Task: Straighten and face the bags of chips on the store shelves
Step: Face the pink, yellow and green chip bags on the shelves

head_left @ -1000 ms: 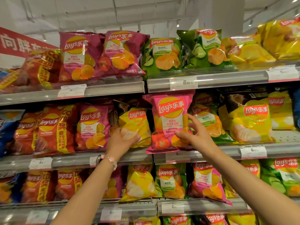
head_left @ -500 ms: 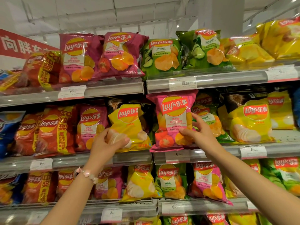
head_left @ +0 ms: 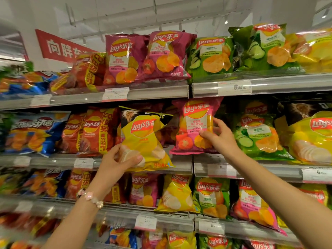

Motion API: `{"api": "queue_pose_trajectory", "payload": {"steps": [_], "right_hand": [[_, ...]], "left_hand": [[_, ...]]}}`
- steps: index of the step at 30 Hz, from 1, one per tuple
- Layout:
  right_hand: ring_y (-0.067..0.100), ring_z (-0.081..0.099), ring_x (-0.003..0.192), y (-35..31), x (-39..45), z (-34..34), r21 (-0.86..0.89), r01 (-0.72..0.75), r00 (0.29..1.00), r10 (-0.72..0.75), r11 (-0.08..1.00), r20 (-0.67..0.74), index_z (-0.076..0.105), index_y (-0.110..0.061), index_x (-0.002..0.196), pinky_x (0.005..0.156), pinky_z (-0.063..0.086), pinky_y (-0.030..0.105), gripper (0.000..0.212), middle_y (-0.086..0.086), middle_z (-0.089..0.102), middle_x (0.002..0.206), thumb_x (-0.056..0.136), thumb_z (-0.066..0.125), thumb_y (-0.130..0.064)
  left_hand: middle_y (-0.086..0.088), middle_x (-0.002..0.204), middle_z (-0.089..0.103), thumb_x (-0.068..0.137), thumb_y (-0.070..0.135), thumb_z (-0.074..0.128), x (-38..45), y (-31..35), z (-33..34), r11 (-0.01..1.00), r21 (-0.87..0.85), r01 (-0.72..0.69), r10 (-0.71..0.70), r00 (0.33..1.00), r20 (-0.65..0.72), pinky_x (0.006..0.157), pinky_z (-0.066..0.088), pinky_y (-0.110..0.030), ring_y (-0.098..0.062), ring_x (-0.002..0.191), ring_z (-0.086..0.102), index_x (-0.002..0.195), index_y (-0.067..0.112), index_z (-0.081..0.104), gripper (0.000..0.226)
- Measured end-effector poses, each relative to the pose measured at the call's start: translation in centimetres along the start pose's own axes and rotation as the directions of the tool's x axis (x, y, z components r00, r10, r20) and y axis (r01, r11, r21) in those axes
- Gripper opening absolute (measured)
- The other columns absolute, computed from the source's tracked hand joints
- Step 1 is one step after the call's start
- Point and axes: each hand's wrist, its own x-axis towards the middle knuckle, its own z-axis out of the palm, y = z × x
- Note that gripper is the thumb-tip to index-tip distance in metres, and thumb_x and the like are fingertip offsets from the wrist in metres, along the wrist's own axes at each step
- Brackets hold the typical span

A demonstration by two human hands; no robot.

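— Supermarket shelving fills the wall, four tiers of metal shelves (head_left: 158, 91) with price tags (head_left: 115, 93) clipped along the front rails, and a red banner (head_left: 59, 46) with white characters hangs up in the left corner. What is the person doing?

— Both arms are raised to the second shelf from the top. The left hand (head_left: 119, 161) grips a yellow Lay's bag (head_left: 143, 141) by its lower left corner, thumb across the front and fingers curled behind. That bag tilts forward, its bottom edge hanging out over the shelf's front rail.

— And the other hand?

— The right hand (head_left: 218, 136) pinches a pink tomato Lay's bag (head_left: 195, 126) along its right edge, thumb on the front and fingertips round the side. It stands nearly upright, label facing out, at the left end of the right-hand shelf section.

— What sits around them?

— A black bag (head_left: 129, 114) stands behind the yellow one. Red Lay's bags (head_left: 93, 130) are to its left, then a blue bag (head_left: 32, 132) near the left edge. A green cucumber bag (head_left: 256, 133) stands just beside the right hand. A pink beaded bracelet (head_left: 91, 199) circles the left wrist.
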Motion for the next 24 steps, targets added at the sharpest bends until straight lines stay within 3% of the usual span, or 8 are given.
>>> {"api": "queue_pose_trajectory", "payload": {"steps": [5,9,11,14,17,21,24], "right_hand": [[0.026,0.052,0.121,0.2,1.0,4.1,-0.044,0.005,0.999,-0.003,0.999,0.047,0.040,-0.023,0.141,0.096,0.048,0.049,0.072,0.009,0.053,0.135,0.079,0.074,-0.032],[0.027,0.052,0.120,0.4,1.3,7.1,-0.053,-0.003,0.992,0.009,0.999,0.123,0.036,-0.021,0.143,0.096,0.047,0.048,0.070,0.010,0.053,0.134,0.083,0.071,-0.029],[0.028,0.053,0.119,0.7,1.4,8.0,-0.052,0.007,0.989,0.001,0.999,0.148,0.033,-0.018,0.144,0.097,0.048,0.045,0.069,0.011,0.053,0.133,0.085,0.068,-0.024],[0.026,0.054,0.118,1.5,1.2,8.8,-0.054,0.016,0.984,-0.006,0.998,0.180,0.029,-0.014,0.145,0.092,0.047,0.035,0.068,0.010,0.054,0.132,0.088,0.066,-0.018],[0.028,0.055,0.117,2.2,1.1,9.0,-0.091,0.024,0.981,-0.006,0.996,0.194,0.025,-0.013,0.145,0.092,0.046,0.037,0.067,0.010,0.056,0.131,0.089,0.063,-0.019],[0.027,0.054,0.120,1.8,1.3,8.6,-0.138,0.029,0.966,0.007,0.990,0.258,0.026,-0.014,0.145,0.096,0.045,0.039,0.068,0.008,0.055,0.133,0.089,0.064,-0.022],[0.025,0.047,0.129,1.1,0.5,8.0,-0.154,0.119,0.971,-0.083,0.981,0.222,0.031,-0.012,0.143,0.099,0.041,0.034,0.064,0.004,0.051,0.138,0.090,0.063,-0.029]], "left_hand": [[0.016,0.104,0.059,0.048,0.049,0.078,-1.4,0.2,-1.4,1.000,0.001,0.007,-0.007,0.999,-0.042,0.071,0.040,-0.017,0.000,0.099,0.054,0.099,0.039,0.057,0.056],[0.005,0.123,0.055,0.052,0.048,0.081,-1.8,0.0,-2.4,0.999,0.023,0.038,-0.036,0.996,-0.080,0.089,0.041,-0.027,-0.014,0.114,0.051,0.128,0.023,0.052,0.085],[0.002,0.123,0.059,0.051,0.054,0.086,-2.0,0.0,-2.9,0.999,0.021,0.028,-0.026,0.998,-0.065,0.091,0.043,-0.030,-0.016,0.114,0.054,0.124,0.023,0.056,0.085],[0.007,0.112,0.062,0.050,0.056,0.086,-2.3,0.1,-3.2,0.999,0.027,0.019,-0.017,0.998,-0.058,0.080,0.044,-0.024,-0.013,0.107,0.056,0.107,0.035,0.059,0.067],[0.013,0.108,0.059,0.051,0.052,0.087,-2.3,0.2,-3.1,0.999,0.035,0.009,-0.007,0.998,-0.058,0.074,0.041,-0.019,-0.006,0.103,0.054,0.100,0.042,0.056,0.059],[0.012,0.112,0.057,0.053,0.051,0.085,-2.3,0.3,-2.4,1.000,0.026,-0.005,0.007,0.998,-0.058,0.075,0.040,-0.018,-0.009,0.106,0.053,0.116,0.030,0.054,0.073],[0.017,0.111,0.056,0.051,0.049,0.079,-2.3,0.4,-1.5,0.999,-0.002,-0.032,0.032,0.998,-0.050,0.075,0.039,-0.014,-0.001,0.102,0.052,0.112,0.036,0.053,0.067]]}}
